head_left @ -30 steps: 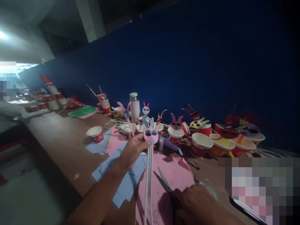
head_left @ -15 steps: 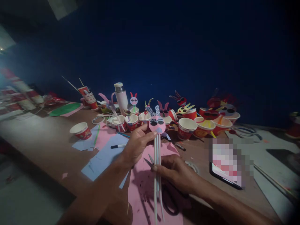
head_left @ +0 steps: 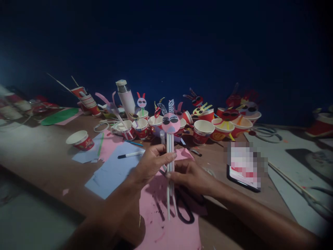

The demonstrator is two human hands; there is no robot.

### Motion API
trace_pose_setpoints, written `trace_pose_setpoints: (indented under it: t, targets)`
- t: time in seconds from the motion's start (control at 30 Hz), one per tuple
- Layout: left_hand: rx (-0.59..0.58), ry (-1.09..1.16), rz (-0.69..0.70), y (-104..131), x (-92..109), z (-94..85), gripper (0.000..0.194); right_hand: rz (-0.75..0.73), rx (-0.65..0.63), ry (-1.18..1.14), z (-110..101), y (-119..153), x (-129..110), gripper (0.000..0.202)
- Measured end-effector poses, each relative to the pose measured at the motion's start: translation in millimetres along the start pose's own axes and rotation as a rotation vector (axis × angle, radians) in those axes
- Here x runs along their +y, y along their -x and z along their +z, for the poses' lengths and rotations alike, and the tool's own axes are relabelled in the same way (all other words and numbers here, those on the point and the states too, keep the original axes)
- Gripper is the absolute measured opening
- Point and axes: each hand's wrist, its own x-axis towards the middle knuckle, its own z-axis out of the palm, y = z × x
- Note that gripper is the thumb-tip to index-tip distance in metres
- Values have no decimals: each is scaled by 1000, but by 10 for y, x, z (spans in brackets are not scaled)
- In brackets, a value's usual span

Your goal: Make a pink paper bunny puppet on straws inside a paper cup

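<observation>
A pink paper face (head_left: 171,123) with dark oval eyes and patterned ears tops a bundle of white sticks (head_left: 170,142). My left hand (head_left: 157,159) pinches the sticks below the face. Lower down, my right hand (head_left: 186,175) closes on the same sticks and also holds black-handled scissors (head_left: 189,217), whose blades are mostly hidden behind the hands and sticks. Pink paper (head_left: 166,232) with dark specks lies beneath both hands. To the left are a blue sheet (head_left: 109,177) and a black-capped marker (head_left: 130,154).
Paper cups (head_left: 203,130), several with paper animal faces, line the back. A pink flask (head_left: 126,99) stands behind them. A phone (head_left: 243,180) lies at right beside white board (head_left: 286,149). Another cup (head_left: 80,140) leans at left, near a green paper piece (head_left: 61,116).
My left hand has slid down from the face onto the sticks, closer to my right hand. The paper face now sits higher above my hands. The view has shifted slightly.
</observation>
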Motion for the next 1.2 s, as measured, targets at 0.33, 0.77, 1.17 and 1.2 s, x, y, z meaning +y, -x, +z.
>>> trace_pose_setpoints:
  t: [0.33,0.77,1.17,1.2]
  targets:
    - [38,25,0,103,57,-137,22,76,-129,206,102,74,-37,16]
    - [106,123,-29,434,121,-135,13,-38,-273,508,153,201,-138,29]
    - [181,-7,-8,423,139,-369,15,-183,745,1183,-978,65,-282,29]
    - [189,-26,-11,414,122,-402,16,-177,767,1241,-1056,64,-274,27]
